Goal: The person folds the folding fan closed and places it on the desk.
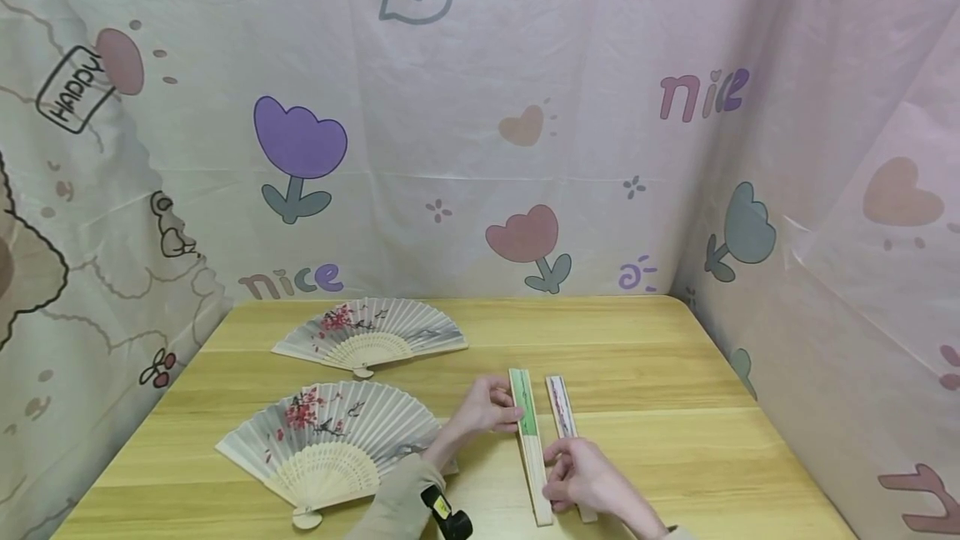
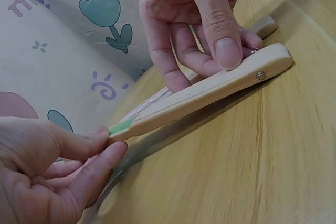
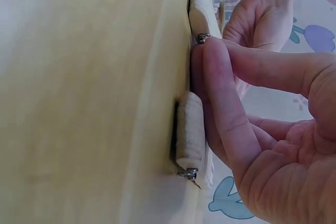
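Note:
A folded hand fan with green paper (image 1: 528,440) lies lengthwise on the table, its paper end pointing away. My left hand (image 1: 487,408) pinches it at the green end between thumb and finger, as the left wrist view shows. Near the riveted end, my right hand (image 1: 588,477) grips the same fan, thumb on one side and fingers on the other. Just right of it lies a second folded fan with whitish, red-patterned paper (image 1: 561,407), partly hidden by the right hand. In the right wrist view its wooden end (image 3: 190,132) rests beside my fingers.
Two spread fans with blossom prints lie to the left, one farther back (image 1: 371,348) and one nearer (image 1: 322,448), the nearer partly covered by my left forearm. Printed cloth (image 1: 420,215) hangs behind and along both sides of the wooden table (image 1: 675,407).

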Available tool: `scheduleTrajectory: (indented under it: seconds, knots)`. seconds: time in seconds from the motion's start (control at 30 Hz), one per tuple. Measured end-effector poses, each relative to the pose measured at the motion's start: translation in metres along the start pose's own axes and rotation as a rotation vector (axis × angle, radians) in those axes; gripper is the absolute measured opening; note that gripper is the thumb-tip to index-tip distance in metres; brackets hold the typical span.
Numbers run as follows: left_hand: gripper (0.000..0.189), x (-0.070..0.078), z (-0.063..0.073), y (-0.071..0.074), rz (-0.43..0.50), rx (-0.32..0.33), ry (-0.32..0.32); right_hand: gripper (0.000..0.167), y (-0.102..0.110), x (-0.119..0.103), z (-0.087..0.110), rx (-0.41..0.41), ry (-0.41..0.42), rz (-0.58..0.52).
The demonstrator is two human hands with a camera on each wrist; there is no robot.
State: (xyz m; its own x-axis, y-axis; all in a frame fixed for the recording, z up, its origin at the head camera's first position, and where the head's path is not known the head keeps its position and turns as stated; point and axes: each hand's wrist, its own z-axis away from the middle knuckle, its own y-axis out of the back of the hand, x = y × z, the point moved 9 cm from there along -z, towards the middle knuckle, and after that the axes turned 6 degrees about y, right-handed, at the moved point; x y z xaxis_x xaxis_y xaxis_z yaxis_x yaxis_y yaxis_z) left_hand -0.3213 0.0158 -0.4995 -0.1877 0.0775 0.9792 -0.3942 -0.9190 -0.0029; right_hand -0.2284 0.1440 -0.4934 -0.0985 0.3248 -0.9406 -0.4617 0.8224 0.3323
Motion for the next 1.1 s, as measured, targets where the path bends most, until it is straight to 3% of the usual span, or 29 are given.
scheduleTrajectory:
  seconds: [0.47, 0.77, 1.1]
  knots:
    - [0.045, -0.001, 0.005, 0.006, -0.111, 0.101, -0.041, 0.034, -0.001, 0.002, -0.004, 0.003, -0.017, 0.043]
    - [0.052, -0.002, 0.014, 0.011, -0.074, 0.102, -0.035, 0.035, 0.001, 0.003, -0.004, 0.015, -0.023, 0.038]
    - [0.053, 0.013, 0.033, 0.030, -0.072, 0.098, -0.077, 0.045, 0.001, -0.015, -0.012, 0.040, 0.113, 0.021]
